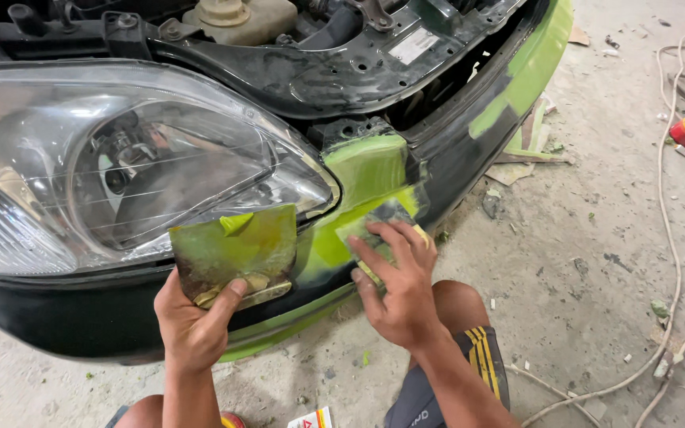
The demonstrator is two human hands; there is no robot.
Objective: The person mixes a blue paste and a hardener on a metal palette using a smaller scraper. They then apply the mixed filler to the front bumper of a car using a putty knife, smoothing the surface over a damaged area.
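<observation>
Now we spread green filler on the bumper (438, 158) below the headlight (120, 166).
Left hand (192, 325) grips the smeared mixing board (235, 254), at 9 o'clock of the right hand (398, 293), which presses a spreader (374, 226) flat on the patch. We judge even pressure and a low blade angle best.

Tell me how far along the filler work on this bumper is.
Done: green filler coats the bumper beside the headlight. In hand: right hand presses a spreader there; left hand holds a smeared mixing board. Left: patches look uneven and unsanded.
</observation>
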